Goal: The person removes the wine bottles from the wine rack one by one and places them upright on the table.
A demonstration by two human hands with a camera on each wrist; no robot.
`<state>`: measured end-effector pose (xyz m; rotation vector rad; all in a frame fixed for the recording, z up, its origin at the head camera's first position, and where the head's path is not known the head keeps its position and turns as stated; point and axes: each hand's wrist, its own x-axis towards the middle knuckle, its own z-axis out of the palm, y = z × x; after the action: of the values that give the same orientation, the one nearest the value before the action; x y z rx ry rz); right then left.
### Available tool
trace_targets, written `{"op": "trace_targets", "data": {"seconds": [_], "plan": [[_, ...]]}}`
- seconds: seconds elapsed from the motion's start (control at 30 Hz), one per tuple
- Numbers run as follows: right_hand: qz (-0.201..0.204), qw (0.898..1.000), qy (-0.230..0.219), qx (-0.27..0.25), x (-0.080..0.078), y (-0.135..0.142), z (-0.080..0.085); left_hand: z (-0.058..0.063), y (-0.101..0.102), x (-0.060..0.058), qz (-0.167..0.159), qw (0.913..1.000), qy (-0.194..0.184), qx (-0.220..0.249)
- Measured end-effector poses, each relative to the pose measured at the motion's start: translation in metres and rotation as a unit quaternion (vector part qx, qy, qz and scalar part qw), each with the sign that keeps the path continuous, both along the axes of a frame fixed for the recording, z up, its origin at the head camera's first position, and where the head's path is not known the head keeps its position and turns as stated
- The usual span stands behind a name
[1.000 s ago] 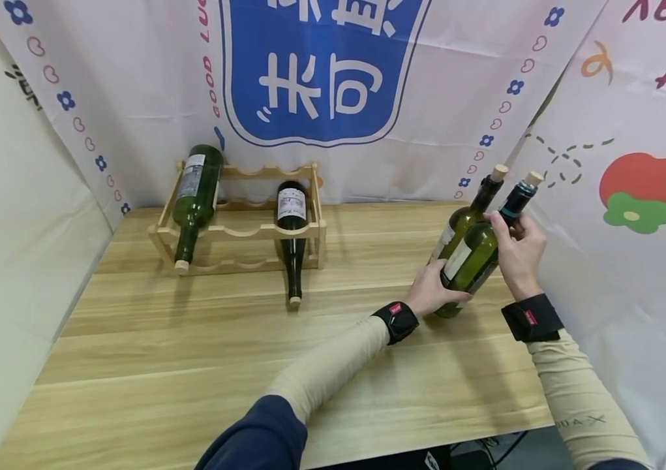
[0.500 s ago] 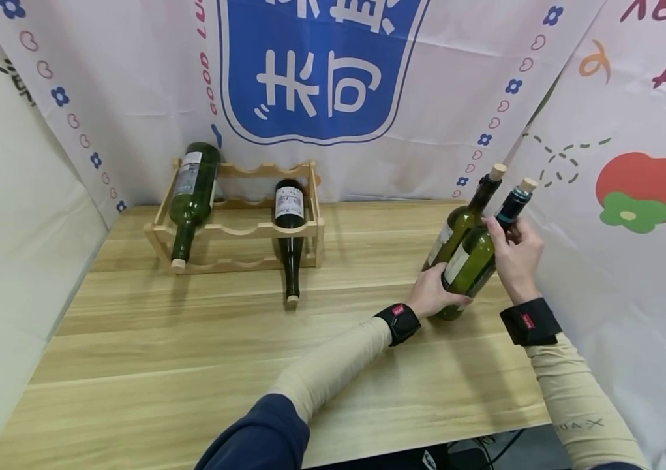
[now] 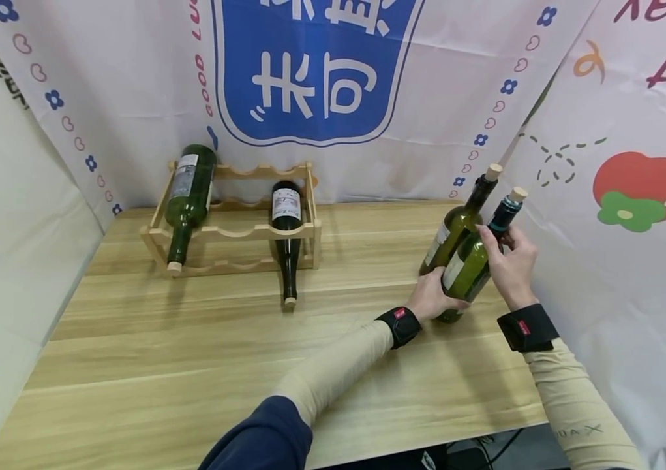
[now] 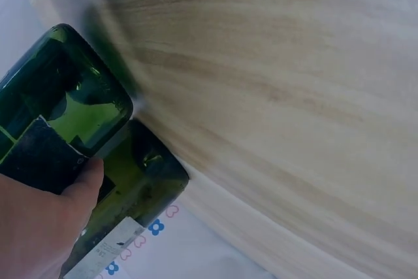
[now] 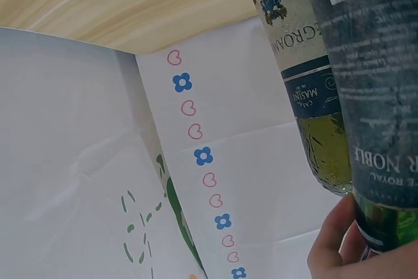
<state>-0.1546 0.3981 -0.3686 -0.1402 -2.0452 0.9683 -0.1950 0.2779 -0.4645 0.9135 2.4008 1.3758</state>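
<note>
My left hand (image 3: pixel 429 297) grips a green wine bottle (image 3: pixel 469 267) low on its body, with the thumb across its front. At the shoulder and neck of that same bottle, my right hand (image 3: pixel 511 261) holds it with thumb and fingers. A cork (image 3: pixel 518 194) plugs its dark-topped neck. Just behind stands a second corked green bottle (image 3: pixel 456 225), partly hidden by the first. In the right wrist view the held bottle's dark back label (image 5: pixel 379 96) overlaps the other bottle's pale label (image 5: pixel 294 37). Whether the held bottle's base touches the table, I cannot tell.
A wooden wine rack (image 3: pixel 239 232) stands at the back left of the table (image 3: pixel 192 365). Across it lie a large green bottle (image 3: pixel 188 196) and a darker bottle (image 3: pixel 287 228), their corked necks toward me. A printed cloth (image 3: pixel 421 130) hangs behind, another at right.
The held bottle's corked top has tipped slightly down toward me and left, with my right hand following. My left hand keeps its grip. The view has shifted a little.
</note>
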Motion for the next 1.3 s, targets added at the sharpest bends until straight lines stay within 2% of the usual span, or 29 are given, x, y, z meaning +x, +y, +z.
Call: {"op": "trace_targets", "data": {"seconds": [0.2, 0.33, 0.67, 0.87, 1.0, 1.3], "plan": [[0.013, 1.000, 0.017, 0.003, 0.010, -0.019, 0.017, 0.000, 0.002, -0.002, 0.007, 0.9999, 0.007, 0.005], [0.011, 1.000, 0.016, 0.002, 0.010, -0.020, 0.018, 0.000, 0.002, -0.002, 0.009, 0.9999, 0.013, 0.002], [0.014, 0.998, 0.039, 0.051, 0.000, 0.003, -0.006, -0.003, 0.003, -0.001, 0.007, 0.9998, 0.015, 0.009], [0.023, 0.997, 0.048, 0.051, 0.005, 0.001, -0.012, -0.008, 0.003, 0.004, 0.006, 0.9999, 0.007, 0.006], [0.012, 0.997, 0.051, 0.048, 0.008, 0.001, -0.018, -0.011, 0.005, 0.007, 0.001, 1.0000, 0.004, 0.006], [0.005, 0.998, 0.058, 0.038, 0.008, 0.003, -0.020, -0.013, 0.009, 0.005, 0.003, 0.9999, 0.016, -0.001]]}}
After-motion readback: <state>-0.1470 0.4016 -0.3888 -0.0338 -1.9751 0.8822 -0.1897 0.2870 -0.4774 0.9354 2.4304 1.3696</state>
